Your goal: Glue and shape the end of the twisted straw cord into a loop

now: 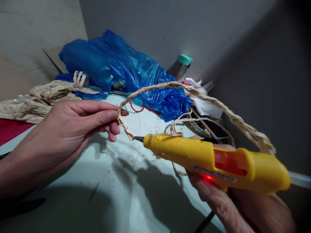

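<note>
My left hand (pixel 73 126) pinches the end of a braided straw rope (pixel 170 85) between thumb and fingers. The rope arcs up and to the right, then drops behind the glue gun. My right hand (pixel 233 200) grips a yellow hot glue gun (pixel 209 158) with a red light lit on its side. The gun's dark nozzle (pixel 138 138) touches the short rope end that hangs below my left fingers. A clear glue stick (pixel 300 179) juts from the gun's back.
A pale table (pixel 109 181) bears straw scraps. Behind lie a blue plastic bag (pixel 126 71), a bundle of woven straw (pixel 43 97) at left, a red thread (pixel 143 108), a bottle with a teal cap (pixel 182 66), white paper (pixel 206 106) and loose straw cords (pixel 184 124).
</note>
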The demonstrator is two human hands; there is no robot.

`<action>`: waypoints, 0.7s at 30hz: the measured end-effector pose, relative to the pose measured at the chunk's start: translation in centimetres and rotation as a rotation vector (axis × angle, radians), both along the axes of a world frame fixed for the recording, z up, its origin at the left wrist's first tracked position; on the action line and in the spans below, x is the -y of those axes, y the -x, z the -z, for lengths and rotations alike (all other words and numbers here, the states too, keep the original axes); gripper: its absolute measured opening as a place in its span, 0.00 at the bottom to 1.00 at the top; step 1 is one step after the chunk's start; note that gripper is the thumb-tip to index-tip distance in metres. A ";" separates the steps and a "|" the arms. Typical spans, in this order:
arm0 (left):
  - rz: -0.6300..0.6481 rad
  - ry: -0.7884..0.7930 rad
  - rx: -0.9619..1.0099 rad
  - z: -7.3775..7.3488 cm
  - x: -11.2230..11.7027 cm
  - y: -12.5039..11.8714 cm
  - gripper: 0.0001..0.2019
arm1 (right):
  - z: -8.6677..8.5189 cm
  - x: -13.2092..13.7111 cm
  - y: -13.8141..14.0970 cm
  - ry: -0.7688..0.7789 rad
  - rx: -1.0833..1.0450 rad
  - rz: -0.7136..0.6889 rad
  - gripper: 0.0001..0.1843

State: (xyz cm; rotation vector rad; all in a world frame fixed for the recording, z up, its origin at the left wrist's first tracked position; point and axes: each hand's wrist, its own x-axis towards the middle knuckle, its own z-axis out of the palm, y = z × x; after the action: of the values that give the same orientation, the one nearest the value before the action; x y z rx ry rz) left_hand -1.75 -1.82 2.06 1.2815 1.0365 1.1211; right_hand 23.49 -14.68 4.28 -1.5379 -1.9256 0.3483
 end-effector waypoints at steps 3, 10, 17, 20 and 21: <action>-0.011 0.025 0.014 0.0 0.0 -0.2 0.04 | -0.1 -0.1 0.0 0.011 -0.011 -0.026 0.11; 0.002 0.078 0.105 -0.2 -0.1 -0.5 0.05 | 0.1 -0.3 -0.5 0.019 -0.021 -0.061 0.12; 0.009 0.163 0.139 -0.1 0.0 -0.4 0.04 | 0.1 -0.1 0.2 0.003 0.005 -0.017 0.13; 0.008 0.170 0.148 0.0 0.0 -0.3 0.03 | 0.2 0.6 0.7 0.009 0.019 0.085 0.13; 0.007 0.177 0.151 0.0 0.0 -0.3 0.03 | 0.3 0.8 0.7 0.017 0.027 0.127 0.14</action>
State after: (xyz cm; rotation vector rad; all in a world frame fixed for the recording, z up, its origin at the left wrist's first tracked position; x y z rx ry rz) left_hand -1.46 -1.84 2.03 1.0434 0.9934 1.0786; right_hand 22.74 -15.50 3.94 -1.6751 -1.8387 0.2909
